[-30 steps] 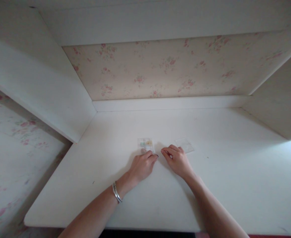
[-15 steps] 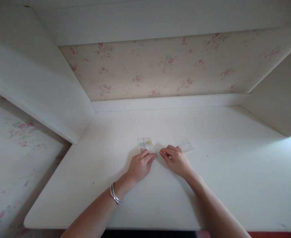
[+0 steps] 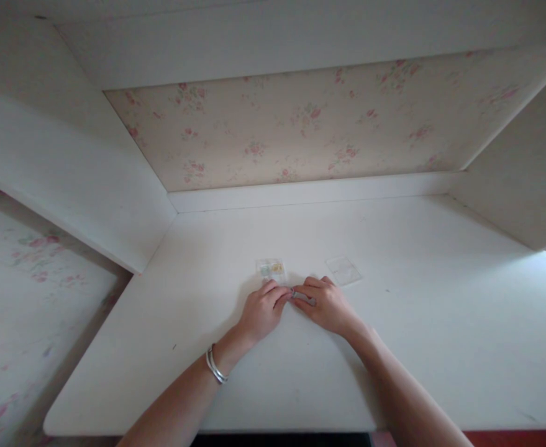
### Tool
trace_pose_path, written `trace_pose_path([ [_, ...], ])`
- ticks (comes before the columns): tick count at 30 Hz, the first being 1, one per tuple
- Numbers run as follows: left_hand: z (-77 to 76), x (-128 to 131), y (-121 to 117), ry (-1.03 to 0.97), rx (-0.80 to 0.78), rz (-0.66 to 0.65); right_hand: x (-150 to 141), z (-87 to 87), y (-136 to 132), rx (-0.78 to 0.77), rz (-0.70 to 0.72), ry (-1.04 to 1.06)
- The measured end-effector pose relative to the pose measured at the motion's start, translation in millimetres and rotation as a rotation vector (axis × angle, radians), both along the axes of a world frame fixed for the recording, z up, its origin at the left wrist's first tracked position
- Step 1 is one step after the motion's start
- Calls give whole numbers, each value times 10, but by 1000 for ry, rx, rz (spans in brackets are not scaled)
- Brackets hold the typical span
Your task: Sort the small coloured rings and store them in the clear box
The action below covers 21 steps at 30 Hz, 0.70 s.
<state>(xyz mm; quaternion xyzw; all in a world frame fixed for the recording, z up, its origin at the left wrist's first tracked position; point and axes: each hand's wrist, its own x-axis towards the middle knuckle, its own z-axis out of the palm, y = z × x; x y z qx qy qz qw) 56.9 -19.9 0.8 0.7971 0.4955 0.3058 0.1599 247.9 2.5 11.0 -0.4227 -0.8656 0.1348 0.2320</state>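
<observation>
My left hand [image 3: 262,309] is closed in a pinch, with a small dark ring-like piece [image 3: 292,293] at its fingertips. From the other side the thumb and fingers of my right hand [image 3: 326,305] close on the same piece, so the fingertips of both hands meet. Just beyond my left hand lies a clear plastic case [image 3: 271,269] with small coloured things in it, pale green and yellow. Its near edge is hidden by my left fingers. A clear flat lid-like square [image 3: 344,270] rests behind my right hand. The piece is too small to name surely.
The white desk [image 3: 217,248] runs back to a low white ledge [image 3: 314,190] below floral wallpaper. White side panels [image 3: 100,180] stand left and right, and a board hangs overhead. A tiny dark speck [image 3: 174,346] lies left of my left wrist.
My right hand has moved left until its fingertips meet the small piece in my left hand. My left hand keeps its pinch. The view has tilted slightly.
</observation>
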Motion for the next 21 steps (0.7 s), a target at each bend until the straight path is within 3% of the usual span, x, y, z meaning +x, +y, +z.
trace_pose_path([
  [6,5,2,0,-20,19,-10,-4,1,4,15,25,-10],
  [10,8,-37,19,-16,75,74,-8,4,0,20,14,17],
  [14,30,-69,60,123,119,208,-12,-7,3,5,-15,40],
  [18,64,-58,73,310,94,257,-10,-34,20,11,-30,63],
  [21,84,-75,51,310,94,295,-7,-50,35,16,-69,91],
])
